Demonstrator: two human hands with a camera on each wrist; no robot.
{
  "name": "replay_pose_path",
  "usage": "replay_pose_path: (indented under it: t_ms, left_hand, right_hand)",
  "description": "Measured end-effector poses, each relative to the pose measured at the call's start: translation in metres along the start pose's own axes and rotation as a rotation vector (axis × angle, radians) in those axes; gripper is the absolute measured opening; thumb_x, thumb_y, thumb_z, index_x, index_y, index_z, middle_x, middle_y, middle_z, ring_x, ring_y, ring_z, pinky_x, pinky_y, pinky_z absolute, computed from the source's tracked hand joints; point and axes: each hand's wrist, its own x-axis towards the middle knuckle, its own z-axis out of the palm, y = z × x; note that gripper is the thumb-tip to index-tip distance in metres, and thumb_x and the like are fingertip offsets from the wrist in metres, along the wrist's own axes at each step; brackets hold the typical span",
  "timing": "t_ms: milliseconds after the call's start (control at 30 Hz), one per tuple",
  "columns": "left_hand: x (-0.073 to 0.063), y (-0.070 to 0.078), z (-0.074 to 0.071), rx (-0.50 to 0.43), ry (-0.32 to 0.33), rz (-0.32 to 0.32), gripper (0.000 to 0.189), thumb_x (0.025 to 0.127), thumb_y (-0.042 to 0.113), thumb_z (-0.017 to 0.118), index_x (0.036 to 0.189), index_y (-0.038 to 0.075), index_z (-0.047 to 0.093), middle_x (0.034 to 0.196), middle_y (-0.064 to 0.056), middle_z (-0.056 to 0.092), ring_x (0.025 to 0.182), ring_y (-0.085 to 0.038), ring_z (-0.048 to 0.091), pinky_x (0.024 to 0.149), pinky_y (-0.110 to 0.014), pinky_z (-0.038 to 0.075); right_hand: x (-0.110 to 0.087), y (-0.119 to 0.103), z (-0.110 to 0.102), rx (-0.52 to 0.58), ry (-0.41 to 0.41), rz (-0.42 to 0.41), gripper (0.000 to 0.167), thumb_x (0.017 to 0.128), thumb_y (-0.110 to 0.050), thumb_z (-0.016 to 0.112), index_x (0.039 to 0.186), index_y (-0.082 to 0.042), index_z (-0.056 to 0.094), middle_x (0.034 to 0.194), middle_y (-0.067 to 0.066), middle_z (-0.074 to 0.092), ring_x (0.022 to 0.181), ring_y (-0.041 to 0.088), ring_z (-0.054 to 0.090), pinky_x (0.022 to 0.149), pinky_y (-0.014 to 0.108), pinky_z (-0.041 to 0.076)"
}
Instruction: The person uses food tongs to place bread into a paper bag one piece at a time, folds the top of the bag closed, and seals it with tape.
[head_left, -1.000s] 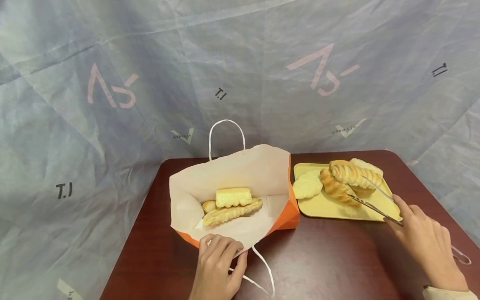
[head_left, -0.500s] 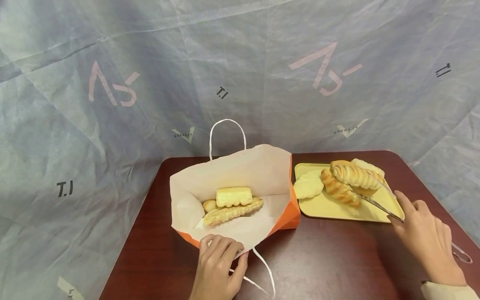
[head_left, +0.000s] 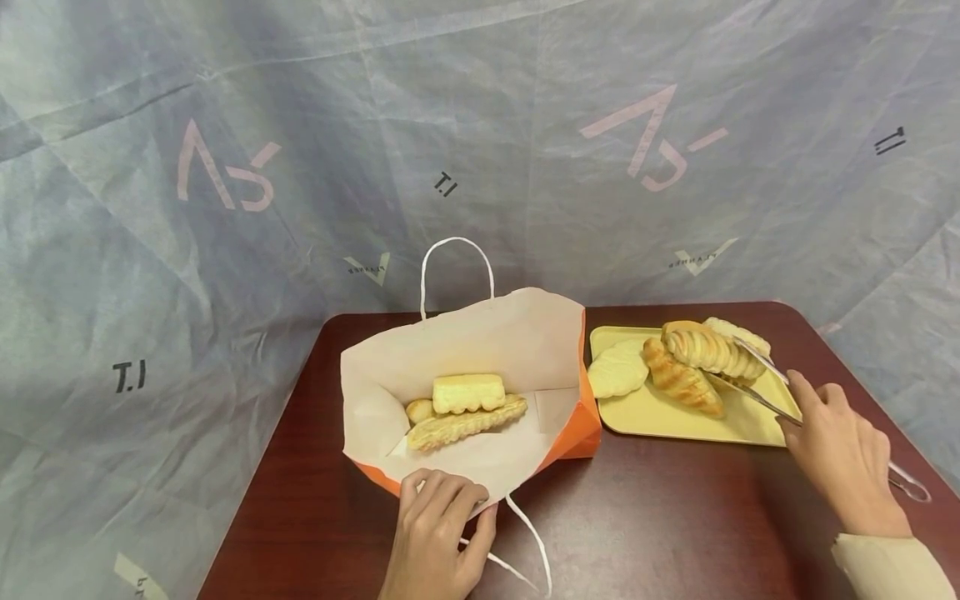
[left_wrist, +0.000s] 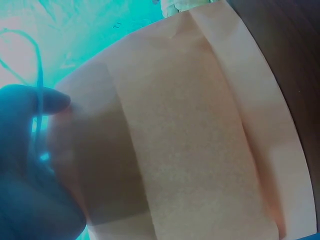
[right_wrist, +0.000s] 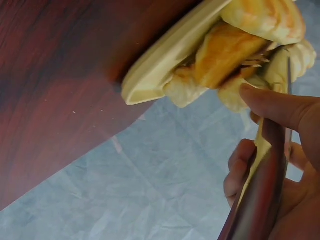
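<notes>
My left hand (head_left: 438, 533) pinches the near rim of an orange paper bag (head_left: 573, 429), whose mouth gapes upward; the left wrist view shows thumb and finger at its pale wall (left_wrist: 185, 125). Inside the bag lie a long twisted bread (head_left: 461, 427), a pale ridged loaf (head_left: 468, 393) and part of another bread. My right hand (head_left: 843, 450) holds metal tongs (head_left: 761, 402), also seen in the right wrist view as tongs (right_wrist: 262, 175). Their tips straddle a spiral-ridged roll (head_left: 708, 350) atop the bread pile. A browned croissant-like bread (head_left: 682, 379) leans below it.
The breads on the right sit on a yellow tray (head_left: 675, 425), with a pale flat bread (head_left: 618, 368) at its left side by the bag. White cord handles (head_left: 455, 240) rise behind and hang before the bag. Grey sheeting (head_left: 480, 150) surrounds the dark red table (head_left: 637, 508).
My right hand has shifted slightly up and the tongs' tips have moved from the croissant-like bread's edge to either side of the spiral-ridged roll. My left hand stays on the bag rim.
</notes>
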Motion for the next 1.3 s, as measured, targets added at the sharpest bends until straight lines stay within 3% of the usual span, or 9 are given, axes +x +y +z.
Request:
replay_pose_path:
  t_ms: [333, 533, 633, 800, 1000, 1133, 1300]
  left_hand:
    - [0.002, 0.001, -0.001, 0.004, -0.005, -0.002, 0.017, 0.095, 0.024, 0.056, 0.082, 0.017, 0.065, 0.078, 0.008, 0.058, 0.073, -0.011, 0.054, 0.084, -0.040, 0.035]
    - [0.001, 0.002, -0.001, 0.007, -0.014, -0.011, 0.012, 0.092, 0.022, 0.059, 0.082, 0.018, 0.066, 0.078, 0.009, 0.058, 0.073, -0.011, 0.054, 0.084, -0.040, 0.035]
    - [0.000, 0.002, -0.001, 0.007, -0.015, -0.012, 0.011, 0.091, 0.021, 0.060, 0.082, 0.018, 0.065, 0.078, 0.008, 0.059, 0.073, -0.011, 0.054, 0.084, -0.040, 0.035]
    - [0.001, 0.002, -0.001, 0.008, -0.011, -0.001, 0.016, 0.095, 0.024, 0.057, 0.082, 0.018, 0.065, 0.078, 0.008, 0.059, 0.073, -0.011, 0.055, 0.084, -0.040, 0.036]
    - [0.003, 0.002, -0.002, 0.005, -0.012, 0.002, 0.016, 0.094, 0.022, 0.057, 0.082, 0.018, 0.066, 0.079, 0.007, 0.059, 0.073, -0.011, 0.055, 0.084, -0.040, 0.036]
    - [0.002, 0.002, -0.001, 0.006, -0.010, -0.005, 0.016, 0.094, 0.022, 0.057, 0.082, 0.018, 0.066, 0.079, 0.008, 0.059, 0.073, -0.011, 0.054, 0.084, -0.040, 0.035]
    - [0.002, 0.003, -0.001, 0.008, -0.009, -0.003, 0.015, 0.094, 0.022, 0.057, 0.083, 0.018, 0.066, 0.078, 0.008, 0.058, 0.073, -0.011, 0.054, 0.083, -0.040, 0.035]
  right_hand:
    - [0.010, 0.001, 0.008, -0.017, 0.094, -0.046, 0.069, 0.075, -0.007, 0.073, 0.139, -0.008, 0.046, 0.103, 0.033, 0.054, 0.052, 0.044, 0.048, 0.035, 0.044, 0.025]
    - [0.018, -0.002, 0.011, -0.031, 0.101, -0.054, 0.061, 0.076, -0.006, 0.068, 0.134, -0.007, 0.051, 0.075, 0.021, 0.056, 0.046, 0.034, 0.041, 0.035, 0.041, 0.021]
    - [0.018, -0.003, 0.011, -0.030, 0.091, -0.045, 0.057, 0.077, -0.006, 0.067, 0.132, -0.008, 0.053, 0.069, 0.018, 0.055, 0.044, 0.033, 0.040, 0.035, 0.041, 0.021]
    - [0.016, -0.003, 0.010, -0.008, 0.076, -0.009, 0.050, 0.079, -0.008, 0.069, 0.127, -0.008, 0.054, 0.070, 0.023, 0.056, 0.044, 0.042, 0.043, 0.034, 0.045, 0.022]
    - [0.014, 0.001, 0.008, 0.028, 0.070, -0.002, 0.029, 0.083, -0.009, 0.072, 0.105, -0.008, 0.053, 0.064, 0.024, 0.054, 0.044, 0.048, 0.044, 0.034, 0.048, 0.023]
    - [0.012, 0.004, 0.007, 0.045, 0.051, 0.024, 0.025, 0.087, -0.014, 0.073, 0.099, -0.009, 0.052, 0.064, 0.024, 0.055, 0.049, 0.052, 0.048, 0.035, 0.049, 0.025]
    - [0.005, 0.005, 0.006, 0.054, 0.076, 0.052, 0.026, 0.089, -0.018, 0.073, 0.106, -0.011, 0.055, 0.068, 0.021, 0.059, 0.052, 0.056, 0.049, 0.035, 0.049, 0.025]
